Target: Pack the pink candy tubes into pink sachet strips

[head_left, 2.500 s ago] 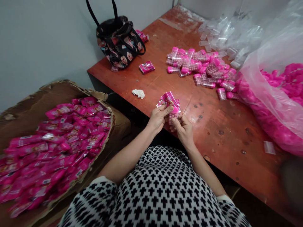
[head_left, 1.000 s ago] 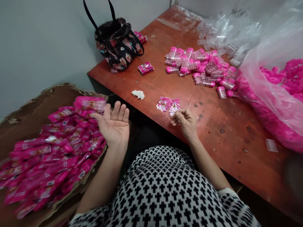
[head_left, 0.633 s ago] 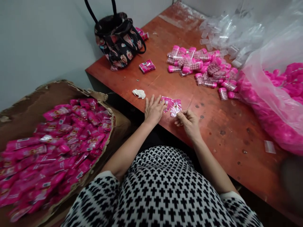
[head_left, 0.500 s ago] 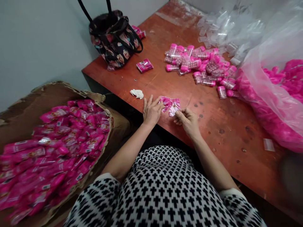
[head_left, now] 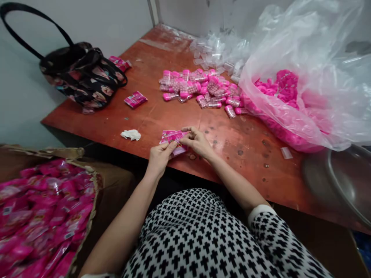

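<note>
A flat pink printed plastic packet (head_left: 171, 135) is held just above or on the table's front edge; I cannot tell whether it touches the wood. My left hand (head_left: 159, 159) pinches its lower edge between thumb and forefinger. At its right side, my right hand (head_left: 199, 143) is closed on it with bent fingers, covering that corner. A crumpled white scrap (head_left: 131, 134) lies on the table left of the packet. Beyond the hands is a heap of small clear bottles (head_left: 199, 85) with pink caps and pink beads inside.
The reddish wooden table (head_left: 156, 116) holds a stack of pink packets (head_left: 135, 99), a floral handbag (head_left: 87, 79), clear empty containers (head_left: 222, 50) and a plastic bag (head_left: 315, 112) of pink pieces. A metal basin (head_left: 342, 181) stands right. Lower left, a carton (head_left: 97, 181) holds filled pink packets (head_left: 49, 208).
The view has swung right, showing more of the basin and bag. My left hand has gone from lying flat to pinching the packet; my right hand has moved to its upper right side.
</note>
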